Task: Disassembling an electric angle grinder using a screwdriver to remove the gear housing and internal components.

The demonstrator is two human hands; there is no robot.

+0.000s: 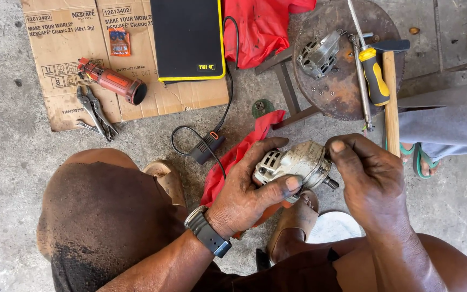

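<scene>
Gripping a grimy grey motor housing (294, 163) above the concrete floor (6, 162), the left hand (244, 189) is wrapping its fingers round the vented end, while the right hand (371, 181) is closing on the shaft end, perhaps pinching a small fitting; the view is unclear there. A red rag (233, 159) is lying just beneath. Greasy fingers could be slipping, dropping the housing onto the sandalled foot (298, 216) below. A rusty round stool (341, 86) is carrying a screwdriver (374, 75) and hammer (391, 97) near its edge.
</scene>
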